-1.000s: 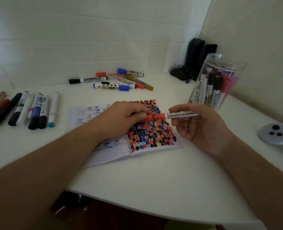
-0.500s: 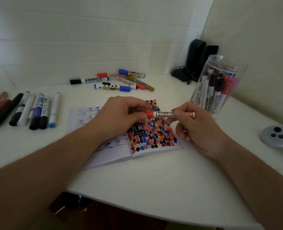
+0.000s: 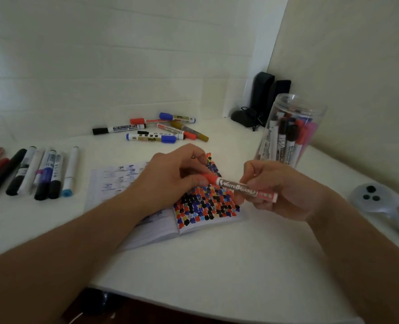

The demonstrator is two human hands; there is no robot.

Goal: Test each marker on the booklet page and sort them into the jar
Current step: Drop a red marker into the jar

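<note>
Red-capped white whiteboard marker (image 3: 240,187) sits gripped by both hands' fingers, left hand (image 3: 177,176) on its cap, right hand (image 3: 280,192) on its barrel, above the dotted booklet (image 3: 205,202), while the clear plastic jar (image 3: 287,132) holds several and many wait on the white table (image 3: 217,253).

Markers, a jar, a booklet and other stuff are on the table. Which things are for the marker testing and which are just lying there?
For the job:
red marker, held by left hand and right hand
booklet
jar
loose markers at the back
row of markers at the left

Just lying there:
grey gadget with black buttons
black objects in the corner
</note>
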